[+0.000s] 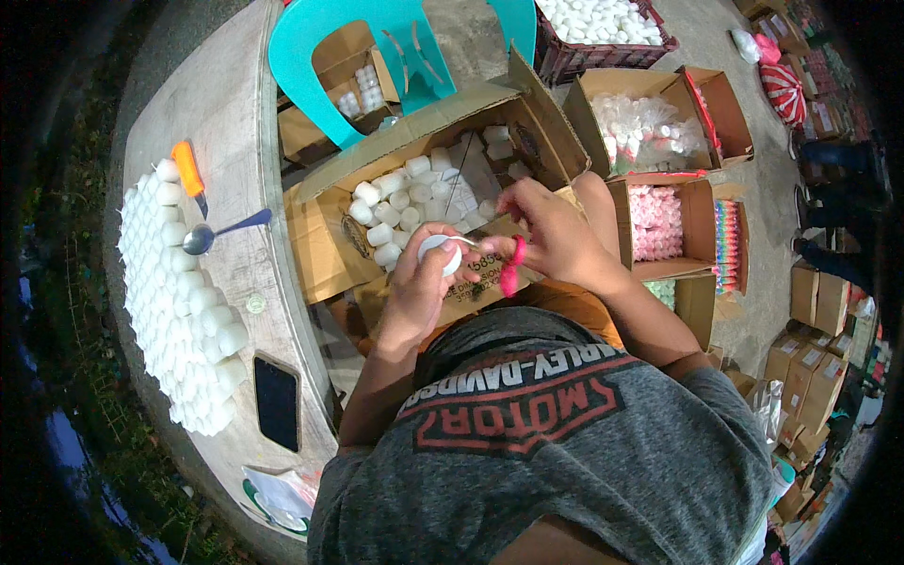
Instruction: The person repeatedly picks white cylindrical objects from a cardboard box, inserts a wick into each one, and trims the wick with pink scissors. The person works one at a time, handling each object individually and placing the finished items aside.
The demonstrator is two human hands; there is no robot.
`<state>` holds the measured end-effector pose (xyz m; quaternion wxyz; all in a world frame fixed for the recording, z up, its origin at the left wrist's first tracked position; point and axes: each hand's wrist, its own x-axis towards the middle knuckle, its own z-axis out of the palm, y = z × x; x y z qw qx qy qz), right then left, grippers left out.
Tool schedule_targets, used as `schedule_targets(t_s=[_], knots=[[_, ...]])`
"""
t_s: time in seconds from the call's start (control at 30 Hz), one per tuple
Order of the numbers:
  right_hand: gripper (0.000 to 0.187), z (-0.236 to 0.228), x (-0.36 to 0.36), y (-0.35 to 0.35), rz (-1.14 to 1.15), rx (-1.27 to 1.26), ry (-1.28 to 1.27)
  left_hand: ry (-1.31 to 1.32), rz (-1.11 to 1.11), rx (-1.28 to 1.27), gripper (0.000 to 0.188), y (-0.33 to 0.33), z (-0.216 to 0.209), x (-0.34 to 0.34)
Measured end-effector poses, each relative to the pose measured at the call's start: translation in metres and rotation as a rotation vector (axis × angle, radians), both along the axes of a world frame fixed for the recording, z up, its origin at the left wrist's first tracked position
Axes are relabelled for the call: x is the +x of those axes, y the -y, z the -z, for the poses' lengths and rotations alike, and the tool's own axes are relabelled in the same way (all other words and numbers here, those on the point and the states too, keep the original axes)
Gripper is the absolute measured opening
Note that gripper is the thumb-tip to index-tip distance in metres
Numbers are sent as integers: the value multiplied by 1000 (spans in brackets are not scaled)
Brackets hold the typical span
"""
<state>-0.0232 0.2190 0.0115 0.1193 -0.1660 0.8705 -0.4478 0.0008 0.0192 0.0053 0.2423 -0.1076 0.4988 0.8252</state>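
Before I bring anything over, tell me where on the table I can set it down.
The broadest bare patch of table lies beyond the orange-handled cutter, up to the far end. A smaller one lies between the spoon and the phone, broken by a small round disc. The left side is crowded with white cylinders.

A pale, worn counter [221,113] runs along the left, its edge bowed by the lens, with dark ground and green plants [89,367] beyond it. A turquoise plastic chair [377,21] stands beside its far part on a grey concrete floor [770,282], which stretches right toward stacked brown cartons [800,377]. Soft, diffuse light falls across floor and counter.
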Motion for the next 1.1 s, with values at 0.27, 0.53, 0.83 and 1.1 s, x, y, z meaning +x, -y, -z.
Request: schedule_targets(t_s=[0.27, 0.53, 0.83, 1.1], knots=[[87, 21, 33, -41, -429, -958, 1104, 44, -114, 3, 28, 11, -9, -7], [72, 6, 56, -26, 38, -1339, 1116, 24, -13, 328, 51, 11, -13, -14], [64, 0, 55, -14, -228, -486, 287, -321, 228, 33, 59, 9, -21, -14], [60, 3, 58, -36, -36, -592, 154, -383, 537, -5, 51, -32, -31, -31]])
